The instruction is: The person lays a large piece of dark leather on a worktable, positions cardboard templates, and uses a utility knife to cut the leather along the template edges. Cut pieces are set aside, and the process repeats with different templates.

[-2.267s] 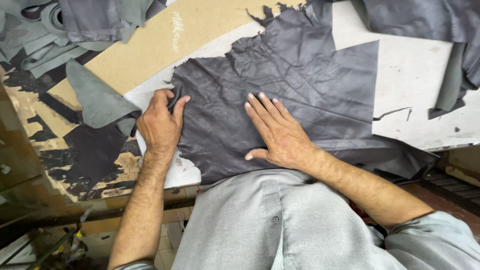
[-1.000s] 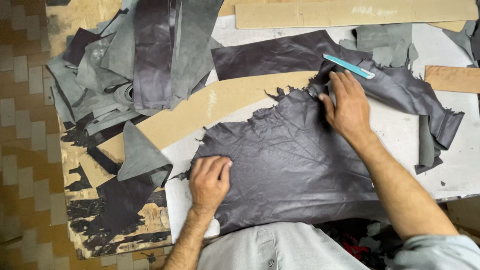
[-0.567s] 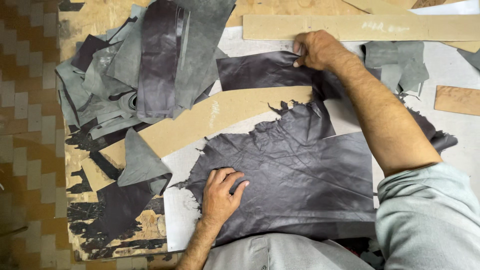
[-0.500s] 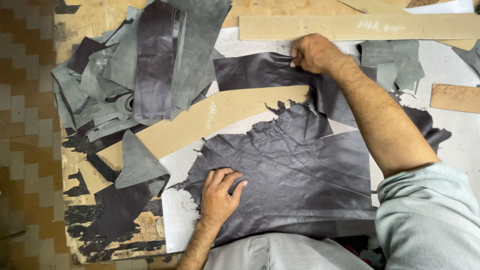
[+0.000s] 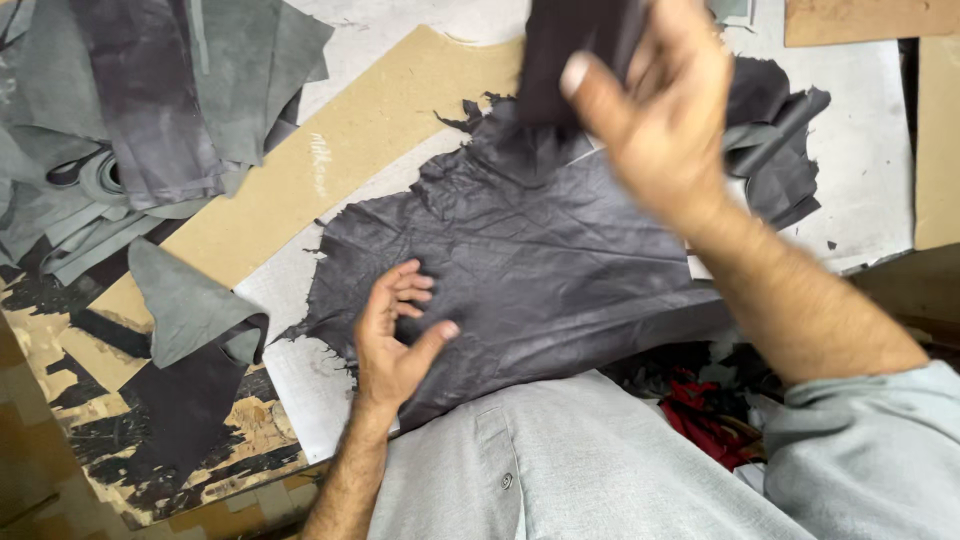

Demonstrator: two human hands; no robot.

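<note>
A large dark grey leather hide with ragged edges lies crumpled across the white cutting board. My right hand is raised above it, blurred, gripping a smaller dark leather piece that hangs from its fingers. My left hand hovers palm-up over the hide's near left edge, fingers curled and apart, holding nothing. A long tan cardboard pattern strip lies diagonally beside the hide's upper left edge.
A heap of grey leather pieces fills the upper left. A grey triangular scrap and dark offcuts lie on the worn board at the left. Cardboard pieces sit top right. Red scraps show below the table edge.
My right hand left the far leather piece on the table and lifted it up toward me. My left hand rose off the hide and turned palm-up. The view moved closer.
</note>
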